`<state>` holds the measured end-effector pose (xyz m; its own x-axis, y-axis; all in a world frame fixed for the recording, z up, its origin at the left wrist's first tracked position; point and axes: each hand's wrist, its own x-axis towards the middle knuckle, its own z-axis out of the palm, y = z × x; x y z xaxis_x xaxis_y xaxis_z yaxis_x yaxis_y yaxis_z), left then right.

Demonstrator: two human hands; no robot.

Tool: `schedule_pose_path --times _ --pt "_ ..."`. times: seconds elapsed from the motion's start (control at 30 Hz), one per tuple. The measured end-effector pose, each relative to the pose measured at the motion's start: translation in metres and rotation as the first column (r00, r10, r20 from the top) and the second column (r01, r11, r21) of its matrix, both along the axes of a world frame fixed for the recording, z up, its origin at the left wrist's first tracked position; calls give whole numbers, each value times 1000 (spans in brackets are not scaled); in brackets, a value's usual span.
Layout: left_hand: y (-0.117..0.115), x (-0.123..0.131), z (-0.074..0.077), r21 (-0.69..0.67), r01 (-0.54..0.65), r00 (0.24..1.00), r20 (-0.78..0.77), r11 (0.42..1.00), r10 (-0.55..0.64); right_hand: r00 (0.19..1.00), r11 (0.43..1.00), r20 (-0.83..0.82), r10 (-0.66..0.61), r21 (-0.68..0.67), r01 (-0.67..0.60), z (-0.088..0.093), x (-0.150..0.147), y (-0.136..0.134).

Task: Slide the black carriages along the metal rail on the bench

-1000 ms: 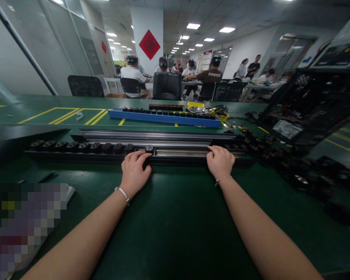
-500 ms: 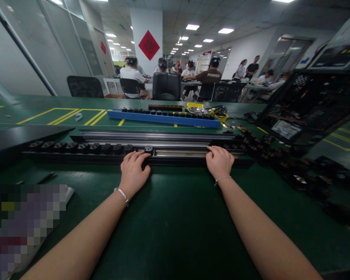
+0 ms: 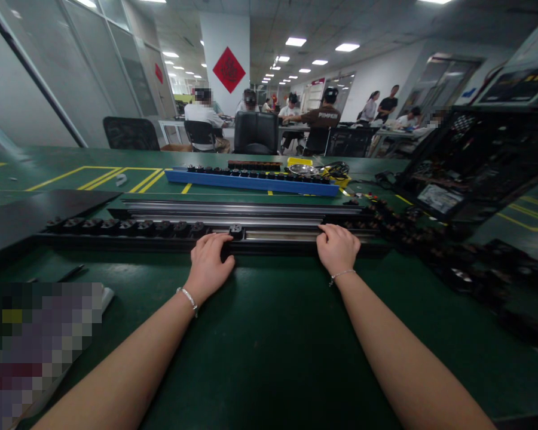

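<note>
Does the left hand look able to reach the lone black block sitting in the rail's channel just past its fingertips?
Probably yes: the left hand rests on the long black rail with its fingers right beside the black block, and nothing lies between them.

a wide green table point(image 3: 269, 334) marked with yellow lines point(image 3: 94, 176) carries it all. a long black rail point(image 3: 278, 236) lies across the middle, with a row of small black parts point(image 3: 125, 226) along its left half. behind it rests a blue tray point(image 3: 251, 179), a metal dish point(image 3: 302, 169) near its right end. a dark flat panel point(image 3: 36, 212) lies at the left, and a heap of black pieces point(image 3: 430, 239) at the right.
</note>
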<state>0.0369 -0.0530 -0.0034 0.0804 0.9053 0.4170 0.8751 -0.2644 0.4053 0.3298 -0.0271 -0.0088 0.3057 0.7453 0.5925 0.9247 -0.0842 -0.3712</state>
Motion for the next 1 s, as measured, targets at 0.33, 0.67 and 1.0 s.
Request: schedule_pose_path --times 0.33,0.67,1.0 --pt "1 0 0 -30 44 999 -29 999 -45 1000 1000 1 -3 -15 3 1 0 0" --pt "-2 4 2 -38 52 993 -103 998 -56 1000 1000 3 8 14 -8 -1 0 0" --pt "-1 3 3 80 139 975 -187 987 -122 938 940 97 334 42 -339 3 -29 -5"
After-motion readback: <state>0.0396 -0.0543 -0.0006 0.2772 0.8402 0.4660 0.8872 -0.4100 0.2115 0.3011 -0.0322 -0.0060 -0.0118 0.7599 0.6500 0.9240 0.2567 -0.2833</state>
